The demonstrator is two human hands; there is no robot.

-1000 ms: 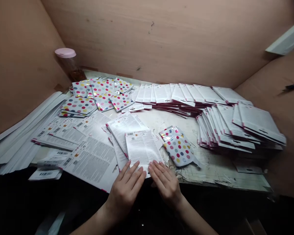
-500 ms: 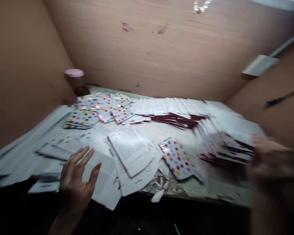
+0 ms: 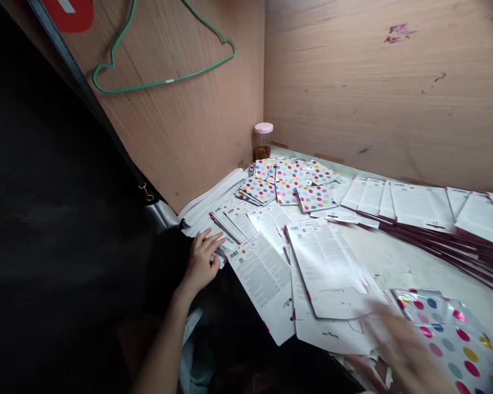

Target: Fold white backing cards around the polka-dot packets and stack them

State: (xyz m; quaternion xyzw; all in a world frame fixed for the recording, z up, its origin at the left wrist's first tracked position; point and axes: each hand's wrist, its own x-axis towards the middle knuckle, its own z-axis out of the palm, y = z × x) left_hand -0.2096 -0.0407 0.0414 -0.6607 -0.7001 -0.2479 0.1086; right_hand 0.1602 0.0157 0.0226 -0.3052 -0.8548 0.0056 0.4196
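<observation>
My left hand point(image 3: 202, 256) rests at the near left edge of the table with its fingers stretched out over small white barcoded slips point(image 3: 227, 244). Nothing shows in its grasp. Smeared by motion, my right hand point(image 3: 398, 342) is between a white printed card point(image 3: 328, 268) and a polka-dot packet point(image 3: 456, 334); its fingers cannot be made out. Several more printed cards point(image 3: 267, 279) lie overlapping between the two hands, some hanging over the table's front edge. Behind them is a pile of polka-dot packets point(image 3: 293, 180).
Dark-edged white cards point(image 3: 421, 202) fan out in a row along the back right. A jar with a pink lid point(image 3: 263, 139) stands in the corner. A green hanger point(image 3: 168, 80) is on the left wooden wall, and a bag with a gold clasp point(image 3: 147, 192) hangs beside it.
The view has turned left, bringing the hanger and bag into sight. My right hand has come from the card stack at the right to beside the middle cards. My left hand is now over the slips.
</observation>
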